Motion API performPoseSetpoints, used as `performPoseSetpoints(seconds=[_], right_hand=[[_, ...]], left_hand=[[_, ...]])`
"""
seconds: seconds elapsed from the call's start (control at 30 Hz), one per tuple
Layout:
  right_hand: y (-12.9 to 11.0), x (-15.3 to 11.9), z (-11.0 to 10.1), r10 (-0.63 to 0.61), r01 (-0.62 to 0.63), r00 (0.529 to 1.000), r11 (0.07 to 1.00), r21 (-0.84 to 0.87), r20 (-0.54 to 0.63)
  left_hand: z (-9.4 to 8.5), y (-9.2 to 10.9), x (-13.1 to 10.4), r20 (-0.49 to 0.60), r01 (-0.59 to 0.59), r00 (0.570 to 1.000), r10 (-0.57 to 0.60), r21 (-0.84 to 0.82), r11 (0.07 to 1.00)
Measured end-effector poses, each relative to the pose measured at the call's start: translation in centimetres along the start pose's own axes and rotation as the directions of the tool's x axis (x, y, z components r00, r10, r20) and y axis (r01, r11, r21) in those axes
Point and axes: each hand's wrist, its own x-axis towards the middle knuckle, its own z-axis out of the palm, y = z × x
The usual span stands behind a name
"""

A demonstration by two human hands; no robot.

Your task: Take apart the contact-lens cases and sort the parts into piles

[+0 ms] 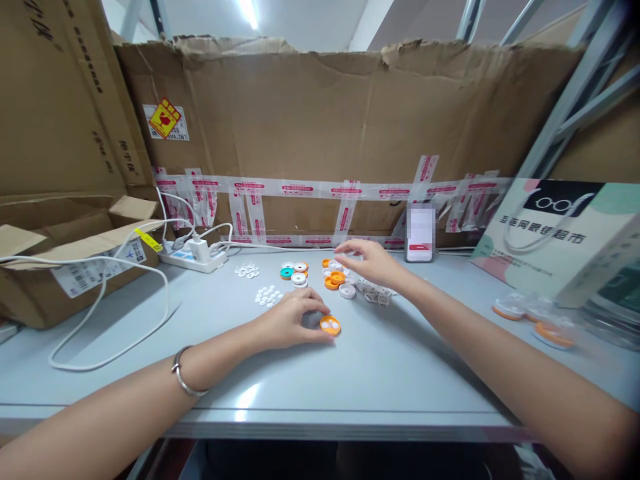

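While L hand (295, 319) lightly grasps the orange disc (330, 325) btwn thumb & index at its near & far rims, R hand (367, 260) is over the orange & white caps (336, 280), fingers bent; can't tell if it's gripping one. Disc is at ctr of the table (400, 380), w/ pale pcs inside. Teal-centred cap (287, 273) sits w/ white ones beyond L hand; 2 groups of small white pcs, near grp (269, 296) & far grp (247, 271), lie to their left. White openwork pcs (375, 292) lie under R forearm. Phone (421, 233) stands upright vs. the cardboard (310, 120); power strip (195, 259) at back left.
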Motion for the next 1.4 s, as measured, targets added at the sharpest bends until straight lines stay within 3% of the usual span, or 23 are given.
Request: performPoseSetpoints(seconds=[0.07,0.17,0.3,0.43,0.63,0.83,0.97,1.17,1.27,1.4], right_hand=[[-1.6,-2.0,-0.5,-0.08,0.064,0.987,0.991,0.115,0.139],[-2.7,-4.6,-0.3,-0.16,0.087,0.924,0.972,0.218,0.348],[-2.6,-6.0,1.3,-0.115,0.009,0.894,0.971,0.24,0.432],[-2.2,-6.0,2.4,-0.042,-0.084,0.897,0.961,0.264,0.439],[-2.0,-5.9,3.1,-0.059,-0.071,0.898,0.958,0.276,0.437],[-2.1,-5.9,3.3,-0.089,-0.028,0.899,0.965,0.261,0.428],[-2.2,-5.9,3.2,-0.1,-0.017,0.898,0.965,0.262,0.427],[-2.2,-6.1,3.0,-0.125,-0.002,0.898,0.957,0.289,0.421],[-2.2,-6.2,3.0,-0.112,-0.018,0.901,0.955,0.295,0.419],[-2.3,-6.4,2.8,-0.072,-0.061,0.9,0.956,0.288,0.429]], left_hand=[[-0.2,0.3,0.0,-0.016,0.033,0.999,-0.033,0.001,0.999],[-0.3,0.4,0.1,-0.041,0.024,0.999,-0.024,0.004,1.0],[-0.1,0.5,0.2,-0.022,0.028,0.999,-0.028,0.012,1.0],[-0.1,0.6,0.5,0.01,0.08,0.997,-0.081,0.054,0.995],[-0.3,0.9,0.8,0.071,0.166,0.981,-0.179,0.165,0.972],[-0.2,3.1,0.7,0.068,0.139,0.978,-0.196,0.488,0.862],[-0.2,4.0,0.4,0.102,0.112,0.973,-0.206,0.573,0.812],[0.5,3.5,0.1,0.089,0.065,0.985,-0.149,0.606,0.792],[-0.5,3.0,0.1,0.008,0.098,0.993,-0.12,0.523,0.847],[-4.2,0.7,0.4,-0.158,0.183,0.98,-0.118,0.503,0.845]])
